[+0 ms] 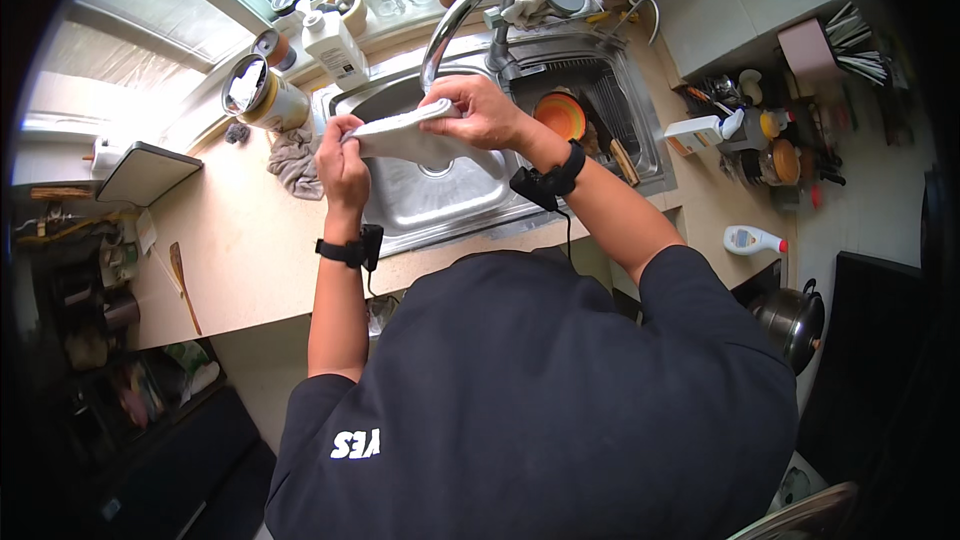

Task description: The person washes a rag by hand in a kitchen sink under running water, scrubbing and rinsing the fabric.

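Note:
A light grey cloth (pixel 397 136) is stretched between my two hands above the left basin of a steel sink (pixel 442 199). My left hand (pixel 343 165) grips its left end. At its folded upper right edge, the fingers of my right hand (pixel 476 114) pinch the cloth. The curved chrome faucet (pixel 457 11) arches down just behind my right hand. Part of the basin and its drain lie hidden under the cloth. An orange bowl (pixel 559 117) sits in the right basin.
Left of the sink lies a crumpled grey-brown rag (pixel 296 163), beside a large tin (pixel 279 101). A white pump bottle (pixel 335 45) stands behind the basin. A wooden block (pixel 624 163) is at the right basin's edge, and a spray bottle (pixel 694 136) lies farther right.

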Available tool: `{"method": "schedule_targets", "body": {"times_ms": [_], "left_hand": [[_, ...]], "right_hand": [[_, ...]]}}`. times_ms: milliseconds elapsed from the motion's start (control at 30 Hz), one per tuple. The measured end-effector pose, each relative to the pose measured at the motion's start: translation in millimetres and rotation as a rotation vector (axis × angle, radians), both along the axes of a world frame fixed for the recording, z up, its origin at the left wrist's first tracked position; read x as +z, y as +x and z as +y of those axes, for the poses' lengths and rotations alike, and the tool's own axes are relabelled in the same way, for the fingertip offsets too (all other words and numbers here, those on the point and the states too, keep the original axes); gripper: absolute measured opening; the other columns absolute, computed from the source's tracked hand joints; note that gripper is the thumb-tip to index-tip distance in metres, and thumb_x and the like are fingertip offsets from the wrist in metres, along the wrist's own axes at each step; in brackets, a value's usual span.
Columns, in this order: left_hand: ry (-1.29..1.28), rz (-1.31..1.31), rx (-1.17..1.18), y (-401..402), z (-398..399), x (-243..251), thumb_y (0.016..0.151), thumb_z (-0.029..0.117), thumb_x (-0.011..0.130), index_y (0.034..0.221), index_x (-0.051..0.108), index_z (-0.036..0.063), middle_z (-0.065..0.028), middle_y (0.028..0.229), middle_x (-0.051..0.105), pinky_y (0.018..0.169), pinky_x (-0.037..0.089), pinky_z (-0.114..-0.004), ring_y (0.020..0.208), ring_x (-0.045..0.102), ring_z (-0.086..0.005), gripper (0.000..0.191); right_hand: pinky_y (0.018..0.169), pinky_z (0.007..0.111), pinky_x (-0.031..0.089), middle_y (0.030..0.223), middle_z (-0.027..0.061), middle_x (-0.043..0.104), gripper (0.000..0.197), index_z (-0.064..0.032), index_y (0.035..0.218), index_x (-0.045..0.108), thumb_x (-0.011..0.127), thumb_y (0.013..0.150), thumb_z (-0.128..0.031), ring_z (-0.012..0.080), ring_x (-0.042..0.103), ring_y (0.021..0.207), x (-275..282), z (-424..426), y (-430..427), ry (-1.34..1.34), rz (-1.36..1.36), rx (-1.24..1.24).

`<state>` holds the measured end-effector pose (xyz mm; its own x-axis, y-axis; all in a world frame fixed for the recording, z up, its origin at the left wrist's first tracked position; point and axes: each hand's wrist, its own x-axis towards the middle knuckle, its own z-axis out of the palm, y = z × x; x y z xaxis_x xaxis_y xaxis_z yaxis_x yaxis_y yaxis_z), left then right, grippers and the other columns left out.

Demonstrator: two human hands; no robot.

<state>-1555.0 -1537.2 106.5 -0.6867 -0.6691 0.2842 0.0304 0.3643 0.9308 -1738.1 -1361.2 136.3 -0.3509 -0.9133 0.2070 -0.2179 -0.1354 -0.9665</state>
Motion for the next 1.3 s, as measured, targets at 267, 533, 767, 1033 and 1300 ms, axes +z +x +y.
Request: {"method": "schedule_targets", "body": {"times_ms": [267, 533, 767, 1033, 1300], "left_hand": [[0.936, 0.063, -0.789, -3.5, -3.8, -119.3, 0.074, 0.056, 0.079, 0.142, 0.045, -0.0001, -0.009, 0.14, 0.053, 0.112, 0.037, -0.039, 0.13, 0.05, -0.0217, 0.094], [1.036, 0.162, -0.664, -13.5, 6.9, -93.7, 0.083, -0.007, 0.065, 0.112, 0.045, 0.012, -0.0022, 0.11, 0.06, 0.102, 0.037, -0.029, 0.115, 0.053, -0.0136, 0.04], [0.967, -0.033, -0.874, -25.4, 13.9, -70.2, 0.072, 0.006, 0.084, 0.147, 0.036, 0.0005, -0.0118, 0.127, 0.061, 0.105, 0.042, -0.032, 0.118, 0.058, -0.0191, 0.09], [0.822, -0.164, -0.83, -27.2, 26.0, -87.0, 0.076, 0.009, 0.084, 0.138, 0.051, 0.0024, -0.0051, 0.125, 0.063, 0.099, 0.047, -0.031, 0.109, 0.06, -0.0144, 0.07], [0.54, -0.009, -0.523, -19.8, 41.1, -80.4, 0.101, 0.02, 0.061, 0.142, 0.045, 0.0044, -0.0044, 0.13, 0.059, 0.101, 0.041, -0.029, 0.117, 0.053, -0.0128, 0.047]], "right_hand": [[0.076, 0.021, 0.047, 0.089, -0.0019, 0.068, 0.018, -0.0011, 0.099, 0.071, 0.074, 0.089, -0.016, 0.004, 0.06, 0.081, -11.1, 0.1, -1.7, 0.036, -0.518, 0.078], [0.08, 0.027, 0.053, 0.095, 0.0059, 0.071, 0.021, 0.0009, 0.104, 0.07, 0.074, 0.087, -0.011, 0.0127, 0.068, 0.085, -19.0, 29.4, -30.1, 0.06, -0.819, -0.01], [0.078, 0.027, 0.054, 0.096, 0.0068, 0.072, 0.023, 0.0011, 0.103, 0.07, 0.072, 0.088, -0.016, 0.0139, 0.068, 0.083, -22.1, 36.4, -32.0, 0.117, -0.825, 0.063], [0.087, 0.029, 0.054, 0.104, 0.0106, 0.072, 0.029, 0.0045, 0.11, 0.067, 0.067, 0.093, -0.019, 0.0159, 0.069, 0.092, -11.4, 35.6, -44.4, 0.123, -0.961, 0.083], [0.084, 0.035, 0.056, 0.102, 0.0127, 0.073, 0.026, 0.0016, 0.108, 0.067, 0.061, 0.097, -0.02, 0.0213, 0.071, 0.089, -37.6, 31.2, -79.1, 0.104, -1.204, 0.017]]}}
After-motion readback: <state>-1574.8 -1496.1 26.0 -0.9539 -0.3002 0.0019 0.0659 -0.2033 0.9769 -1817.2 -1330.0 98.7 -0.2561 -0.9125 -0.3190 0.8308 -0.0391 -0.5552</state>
